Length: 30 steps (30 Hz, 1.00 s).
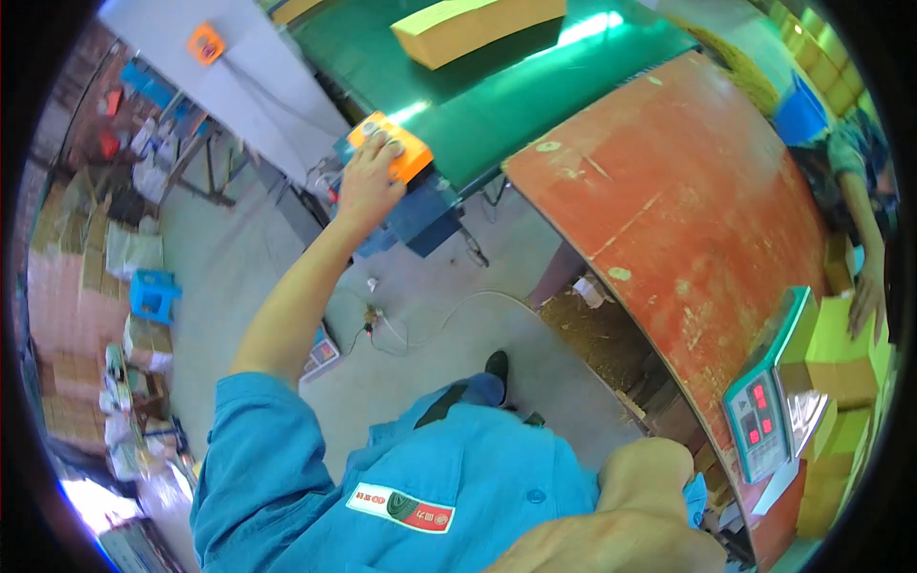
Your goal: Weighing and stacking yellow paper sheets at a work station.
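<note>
My left hand (373, 183) reaches forward with its arm outstretched, its fingers resting on the face of an orange push-button control box (411, 159). The fingers are apart and do not wrap round the box, which sits at the near corner of a green conveyor belt (478, 134). Farther along that belt lies a long yellow cardboard box (478, 27). Close to the camera at the lower edge is part of my right hand (611, 546), raised and bent back from the elbow; its fingers are out of the picture.
To the right stands a worn red-brown board table (669, 229) with a green digital scale (764, 415) at its edge. Another person's hand (867, 304) rests on yellow boxes (841, 349) beyond it. Cables (411, 336) trail over the floor. At left are a blue stool (153, 294) and stacked cartons.
</note>
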{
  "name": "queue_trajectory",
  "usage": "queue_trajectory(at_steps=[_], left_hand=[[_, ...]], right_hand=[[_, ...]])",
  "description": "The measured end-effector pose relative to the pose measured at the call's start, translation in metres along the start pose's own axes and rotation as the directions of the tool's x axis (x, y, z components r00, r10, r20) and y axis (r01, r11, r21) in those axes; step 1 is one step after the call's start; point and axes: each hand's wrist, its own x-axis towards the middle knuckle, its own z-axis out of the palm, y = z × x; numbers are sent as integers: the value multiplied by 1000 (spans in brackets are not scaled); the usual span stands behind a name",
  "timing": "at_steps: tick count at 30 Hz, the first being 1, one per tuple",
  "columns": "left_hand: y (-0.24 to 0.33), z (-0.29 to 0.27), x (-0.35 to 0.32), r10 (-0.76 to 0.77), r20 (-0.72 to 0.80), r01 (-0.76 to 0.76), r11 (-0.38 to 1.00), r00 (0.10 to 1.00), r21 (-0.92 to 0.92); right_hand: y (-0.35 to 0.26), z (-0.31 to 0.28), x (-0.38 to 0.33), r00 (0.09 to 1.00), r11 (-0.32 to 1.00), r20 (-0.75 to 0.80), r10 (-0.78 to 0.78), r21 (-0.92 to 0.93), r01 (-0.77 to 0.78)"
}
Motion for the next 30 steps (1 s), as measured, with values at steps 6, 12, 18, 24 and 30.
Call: queue_trajectory(at_steps=[6,12,18,24,30], left_hand=[[-16,-1,-1,70,39,-71,997,997,22],[-21,-3,13,46,120,-54,997,992,63],[-17,-4,20,26,172,-48,991,985,126],[-13,-17,24,-90,276,46,985,957,165],[-3,-22,23,-157,330,95,976,931,195]], right_hand=[[-132,-12,11,793,329,-200,575,-831,-448],[-191,-41,-86,914,128,-397,83,-905,-405],[-223,-60,-164,812,247,-376,-445,-924,-292],[-217,-56,-179,829,283,-339,-445,-931,-229],[-201,-54,-185,860,258,-320,-396,-938,-230]])
